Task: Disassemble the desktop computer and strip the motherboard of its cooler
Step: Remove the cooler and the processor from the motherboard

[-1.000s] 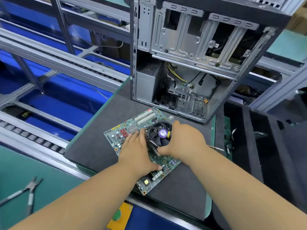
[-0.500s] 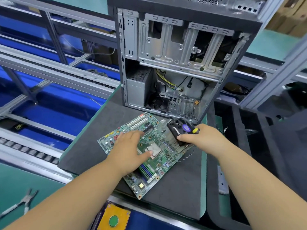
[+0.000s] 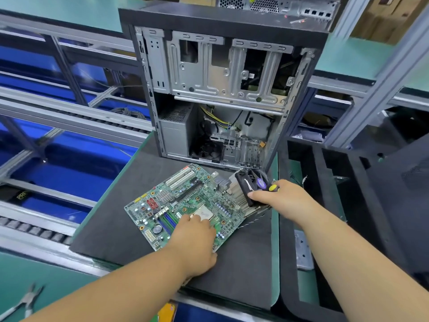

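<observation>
Pliers (image 3: 25,300) lie near on the left. The left hand (image 3: 193,240) rests on the green motherboard (image 3: 185,201), fingers loose, holding nothing. The board lies flat on the dark mat (image 3: 111,219). At the board's right edge, the right hand (image 3: 278,196) holds the tipped-up cooler (image 3: 249,184) tight. Farther back stands the open computer case (image 3: 222,89).

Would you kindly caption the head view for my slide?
Right hand lifts CPU cooler off motherboard; left hand steadies it.
</observation>
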